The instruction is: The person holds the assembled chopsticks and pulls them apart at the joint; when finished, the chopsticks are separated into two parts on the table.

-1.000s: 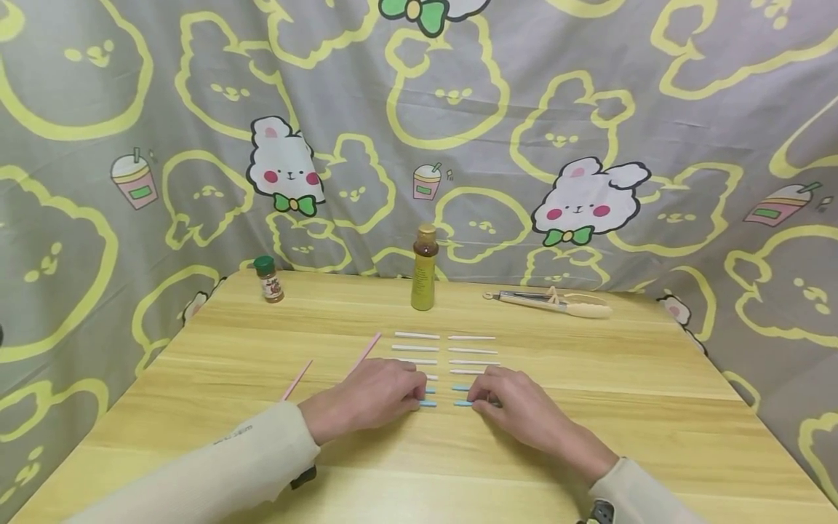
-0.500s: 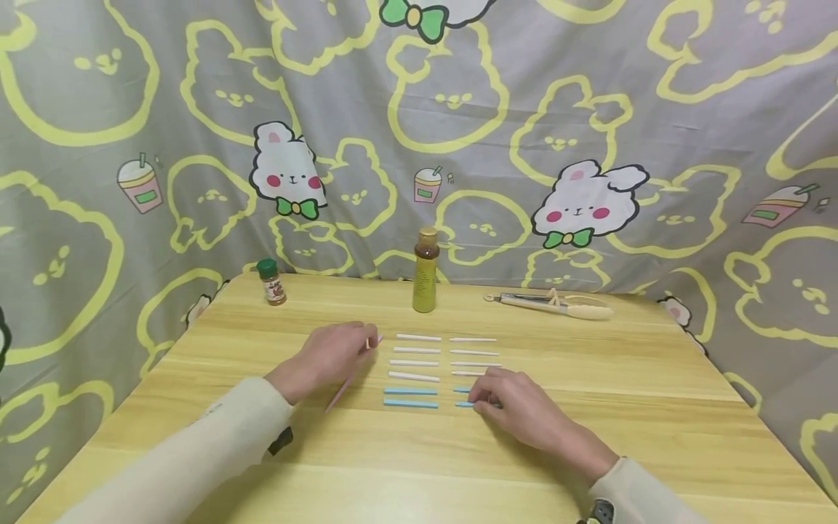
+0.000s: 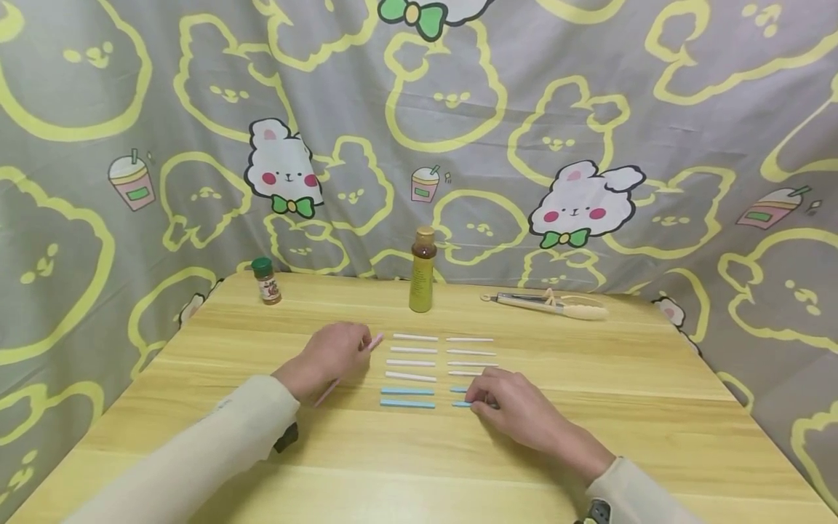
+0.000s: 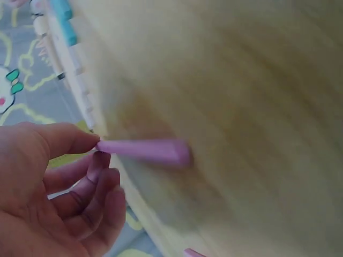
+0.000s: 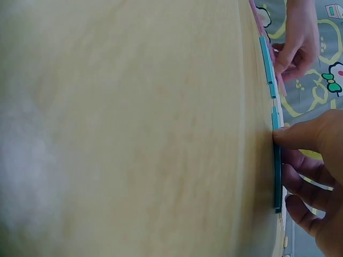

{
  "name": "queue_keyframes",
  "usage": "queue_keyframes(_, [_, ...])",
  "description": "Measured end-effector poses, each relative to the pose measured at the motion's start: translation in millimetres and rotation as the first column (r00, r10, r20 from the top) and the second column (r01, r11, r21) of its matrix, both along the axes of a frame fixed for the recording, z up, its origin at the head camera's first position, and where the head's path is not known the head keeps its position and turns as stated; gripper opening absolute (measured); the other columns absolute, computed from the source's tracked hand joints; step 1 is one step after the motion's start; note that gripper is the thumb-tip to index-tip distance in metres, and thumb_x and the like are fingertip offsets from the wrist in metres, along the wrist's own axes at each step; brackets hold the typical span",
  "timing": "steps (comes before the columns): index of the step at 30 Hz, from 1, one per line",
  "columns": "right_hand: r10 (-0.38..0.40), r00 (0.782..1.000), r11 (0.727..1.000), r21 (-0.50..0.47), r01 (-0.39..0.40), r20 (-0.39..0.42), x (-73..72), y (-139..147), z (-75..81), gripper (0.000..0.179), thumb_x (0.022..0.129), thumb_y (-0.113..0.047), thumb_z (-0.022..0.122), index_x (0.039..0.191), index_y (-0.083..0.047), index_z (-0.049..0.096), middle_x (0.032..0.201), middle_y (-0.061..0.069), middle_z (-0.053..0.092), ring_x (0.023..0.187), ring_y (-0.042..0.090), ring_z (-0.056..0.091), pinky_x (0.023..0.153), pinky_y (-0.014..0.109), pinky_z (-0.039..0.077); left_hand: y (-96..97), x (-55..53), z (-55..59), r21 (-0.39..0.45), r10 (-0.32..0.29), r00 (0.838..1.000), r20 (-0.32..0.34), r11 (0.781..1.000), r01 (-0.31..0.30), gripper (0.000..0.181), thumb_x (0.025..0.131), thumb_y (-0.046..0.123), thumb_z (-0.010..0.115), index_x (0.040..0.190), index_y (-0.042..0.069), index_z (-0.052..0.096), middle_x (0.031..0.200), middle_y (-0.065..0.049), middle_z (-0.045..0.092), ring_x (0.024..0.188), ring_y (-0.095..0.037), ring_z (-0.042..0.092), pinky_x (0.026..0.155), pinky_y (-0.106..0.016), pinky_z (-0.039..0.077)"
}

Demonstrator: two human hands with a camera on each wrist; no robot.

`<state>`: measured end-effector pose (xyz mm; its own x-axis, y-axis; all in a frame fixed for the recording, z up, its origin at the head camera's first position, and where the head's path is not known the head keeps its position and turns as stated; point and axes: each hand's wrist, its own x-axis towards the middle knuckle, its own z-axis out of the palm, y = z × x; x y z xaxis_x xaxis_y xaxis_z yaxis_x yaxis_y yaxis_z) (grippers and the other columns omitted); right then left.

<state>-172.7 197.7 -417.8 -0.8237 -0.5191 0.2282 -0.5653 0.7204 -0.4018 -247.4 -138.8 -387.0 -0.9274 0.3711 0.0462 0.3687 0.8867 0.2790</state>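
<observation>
My left hand (image 3: 332, 356) pinches a slim pink stick (image 4: 147, 152) between thumb and index finger, left of the rows, the stick slanting under the hand in the head view. A second bit of pink (image 4: 194, 252) shows at the bottom of the left wrist view. On the right, my right hand (image 3: 513, 404) pinches the nearest right-hand blue stick (image 5: 277, 166), thumb on its near side and fingers beyond, hiding much of it in the head view. Two blue sticks (image 3: 407, 403) lie parallel in the left column. White sticks (image 3: 411, 362) lie behind them in two columns.
A green-capped spice jar (image 3: 266, 282) stands at the back left of the wooden table (image 3: 419, 480). A sauce bottle (image 3: 422, 271) stands at the back middle, and tongs (image 3: 546, 303) lie to its right. A patterned curtain (image 3: 366, 94) hangs behind.
My left hand has left the left-column blue sticks, moved left and back to the pink stick, and now pinches it, slightly shifted. The right hand has stayed in place.
</observation>
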Motion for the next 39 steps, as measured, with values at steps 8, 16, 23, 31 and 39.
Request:
queue_keyframes(8, [-0.001, 1.000, 1.000, 0.000, 0.001, 0.017, -0.5, 1, 0.6, 0.010, 0.097, -0.012, 0.081, 0.101, -0.021, 0.079, 0.094, -0.014, 0.067, 0.083, -0.002, 0.061, 0.074, 0.023, 0.054, -6.9, 2.3, 22.9, 0.252, -0.036, 0.986, 0.161, 0.968, -0.006, 0.022, 0.106, 0.014, 0.065, 0.121, 0.001, 0.075, 0.104, -0.010, 0.079, 0.076, -0.015, 0.068, 0.071, -0.031, 0.056])
queue_keyframes(16, [0.009, 1.000, 1.000, -0.004, -0.009, 0.020, 1.9, 1, 2.0, 0.008, 0.097, -0.014, 0.082, 0.102, -0.020, 0.079, 0.095, -0.015, 0.067, 0.084, -0.002, 0.062, 0.075, 0.024, 0.054, -2.3, 9.4, 30.1, 0.415, -0.134, 0.967, 0.216, 0.909, 0.033, 0.038, 0.109, 0.006, 0.059, 0.146, 0.010, 0.058, 0.123, -0.023, 0.073, 0.074, -0.016, 0.074, 0.070, -0.038, 0.065])
queue_keyframes(23, [-0.059, 0.998, 0.998, -0.041, 0.057, -0.036, 4.9, -2, 11.2, 0.007, 0.104, -0.021, 0.075, 0.109, -0.021, 0.080, 0.102, -0.017, 0.068, 0.094, 0.006, 0.064, 0.083, 0.030, 0.057, 8.7, 18.8, 38.5, 0.636, -0.269, 0.905, 0.329, 0.772, -0.002, 0.055, 0.108, 0.002, 0.062, 0.160, 0.014, 0.050, 0.122, -0.025, 0.063, 0.079, -0.024, 0.079, 0.080, -0.053, 0.068])
queue_keyframes(31, [0.018, 0.998, 0.982, -0.187, -0.007, 0.057, 4.3, -9, 25.5, 0.028, 0.116, -0.031, 0.056, 0.115, -0.016, 0.079, 0.108, -0.006, 0.079, 0.095, 0.006, 0.068, 0.082, 0.029, 0.058, 30.4, 27.6, 38.5, 0.777, -0.399, 0.825, 0.401, 0.625, -0.076, 0.030, 0.106, 0.006, 0.071, 0.132, -0.002, 0.057, 0.108, -0.017, 0.068, 0.094, -0.028, 0.081, 0.087, -0.052, 0.067])
queue_keyframes(39, [0.123, 0.964, 0.955, -0.291, -0.052, 0.234, 9.1, -11, 31.2, 0.040, 0.121, -0.029, 0.041, 0.122, -0.010, 0.076, 0.078, -0.005, 0.067, 0.063, 0.003, 0.053, 0.058, 0.026, 0.047, 51.2, 40.9, 29.6, 0.794, -0.429, 0.848, 0.311, 0.607, 0.015, 0.013, 0.103, 0.006, 0.074, 0.108, -0.001, 0.065, 0.109, -0.025, 0.078, 0.096, -0.030, 0.080, 0.084, -0.047, 0.068])
